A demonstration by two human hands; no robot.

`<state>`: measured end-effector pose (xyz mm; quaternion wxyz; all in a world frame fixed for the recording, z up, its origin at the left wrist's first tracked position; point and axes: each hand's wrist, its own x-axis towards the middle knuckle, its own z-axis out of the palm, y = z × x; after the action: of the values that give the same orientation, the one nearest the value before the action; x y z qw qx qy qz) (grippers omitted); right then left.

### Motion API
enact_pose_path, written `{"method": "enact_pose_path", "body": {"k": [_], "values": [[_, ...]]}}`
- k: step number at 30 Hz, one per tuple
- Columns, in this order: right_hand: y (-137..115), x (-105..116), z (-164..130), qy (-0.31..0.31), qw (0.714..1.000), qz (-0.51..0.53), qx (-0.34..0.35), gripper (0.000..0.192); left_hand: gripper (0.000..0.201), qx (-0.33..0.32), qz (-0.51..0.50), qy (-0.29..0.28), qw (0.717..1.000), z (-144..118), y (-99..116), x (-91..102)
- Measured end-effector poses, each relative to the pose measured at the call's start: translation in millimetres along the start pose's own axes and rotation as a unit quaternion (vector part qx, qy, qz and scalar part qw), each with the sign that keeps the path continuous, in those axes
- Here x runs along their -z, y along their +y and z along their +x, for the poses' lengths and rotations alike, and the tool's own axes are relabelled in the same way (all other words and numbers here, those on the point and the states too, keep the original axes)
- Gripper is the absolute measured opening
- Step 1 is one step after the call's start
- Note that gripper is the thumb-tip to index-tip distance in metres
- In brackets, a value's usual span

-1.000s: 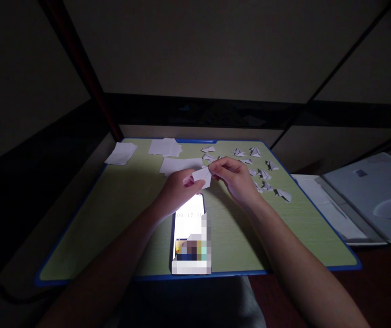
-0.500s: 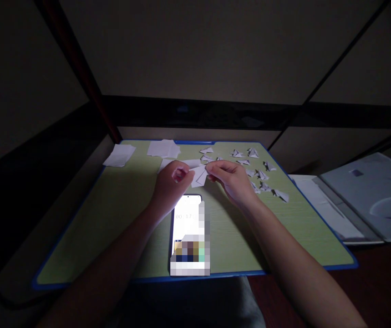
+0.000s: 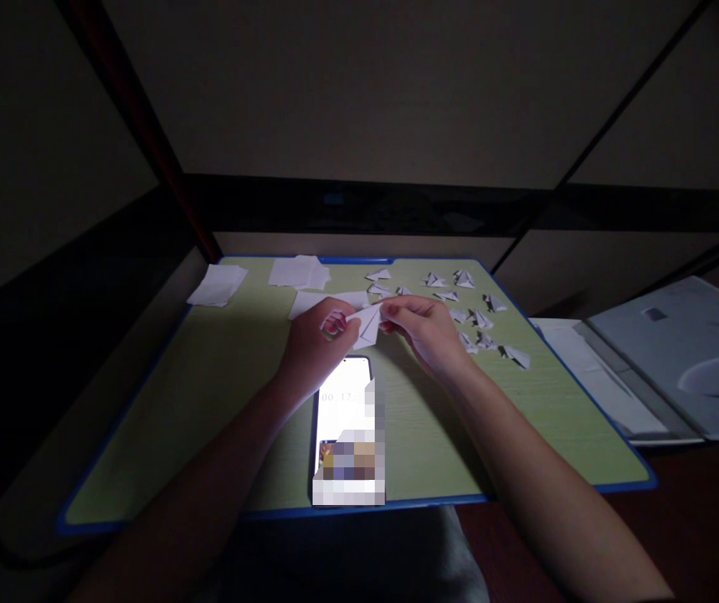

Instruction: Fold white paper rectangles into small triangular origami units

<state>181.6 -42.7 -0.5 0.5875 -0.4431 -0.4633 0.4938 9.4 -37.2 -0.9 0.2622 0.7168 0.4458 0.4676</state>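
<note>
A small piece of folded white paper [image 3: 368, 327] is held up between my two hands, over the middle of the table. My left hand [image 3: 320, 339] pinches its left side, fingers curled and thumb along the edge. At its upper right corner my right hand [image 3: 418, 325] grips it between thumb and forefinger. A crease runs slantwise across the paper. Just beyond the hands lies a loose white sheet [image 3: 301, 303], partly covered by my left hand. A lit phone [image 3: 341, 410] showing a timer lies below the hands.
The green table [image 3: 221, 402] has a blue rim. Several folded paper pieces [image 3: 480, 319] are scattered at the back right. Two stacks of white paper, a left one [image 3: 216, 286] and a middle one [image 3: 296, 271], lie along the far edge. A grey box lid [image 3: 679, 360] stands at the right.
The folded paper between my hands has turned and shows a fuller, flatter face with its crease. My left thumb has shifted slightly right along it. Both hands keep their grip.
</note>
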Motion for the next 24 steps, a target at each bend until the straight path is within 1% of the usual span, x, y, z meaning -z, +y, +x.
{"method": "enact_pose_path", "body": {"k": [4, 9, 14, 17, 20, 22, 24], "values": [[0.4, -0.5, 0.6, 0.014, 1.000, 0.001, -0.003, 0.011, 0.005, -0.041, 0.017, -0.001, 0.999, -0.2, -1.8, -0.5], [0.1, -0.6, 0.8, 0.010, 1.000, -0.002, 0.000, 0.010, 0.005, -0.085, 0.035, -0.001, 0.996, -2.4, -2.7, -0.8], [-2.1, -2.0, 0.4, 0.021, 1.000, -0.004, 0.002, 0.010, 0.005, -0.094, 0.067, -0.001, 0.993, -3.7, -3.5, -0.8], [-3.0, -3.2, 0.0, 0.035, 0.999, -0.004, 0.008, 0.009, 0.007, -0.138, 0.100, -0.002, 0.985, -3.9, -6.9, -0.8], [-2.4, -3.3, -0.4, 0.036, 0.999, -0.011, 0.024, 0.008, 0.011, -0.181, 0.144, -0.009, 0.973, -4.2, -9.3, -0.1], [-1.7, -2.8, -0.7, 0.034, 0.998, -0.021, 0.039, 0.007, 0.010, -0.190, 0.151, -0.012, 0.970, -4.7, -8.4, 0.2], [-1.1, -2.1, -1.3, 0.027, 0.997, -0.035, 0.057, 0.006, 0.008, -0.177, 0.120, -0.009, 0.977, -5.4, -5.4, 0.1]]}}
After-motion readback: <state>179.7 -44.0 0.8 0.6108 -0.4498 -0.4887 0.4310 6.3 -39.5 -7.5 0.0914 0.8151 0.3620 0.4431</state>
